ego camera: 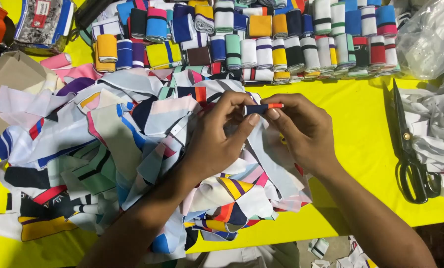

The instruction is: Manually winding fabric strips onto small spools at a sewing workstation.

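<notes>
— Held at centre frame, just above the heap: a small folded fabric strip (263, 106), dark blue with an orange-red end, lying level between both hands.

— And the grip?

— Left hand (217, 139) with fingers (252, 118) together, pinched on the strip's dark end; right hand (301, 131) likewise clamped on the orange end, thumb under, forefinger over. Kept taut and raised, likely so the fold stays flat and the edges line up.

— Below that?

— Loose pile of fabric pieces (123, 149) spread across the left and middle of the frame, white, navy, mint and pink, tumbled as if dropped for picking through. Wrists resting on it.

— Along the top edge?

— Rows of rolled strips (261, 47), set side by side and sorted close, probably to keep finished pieces apart from the heap.

— Right side?

— Black scissors (410, 149) lying shut on the yellow tabletop (361, 124), handles toward the lower right, well apart from the hands. Beside them, white offcuts (435, 119); above, at upper right, a clear plastic bag (430, 34). Cardboard box (8, 84) at the left edge.
</notes>
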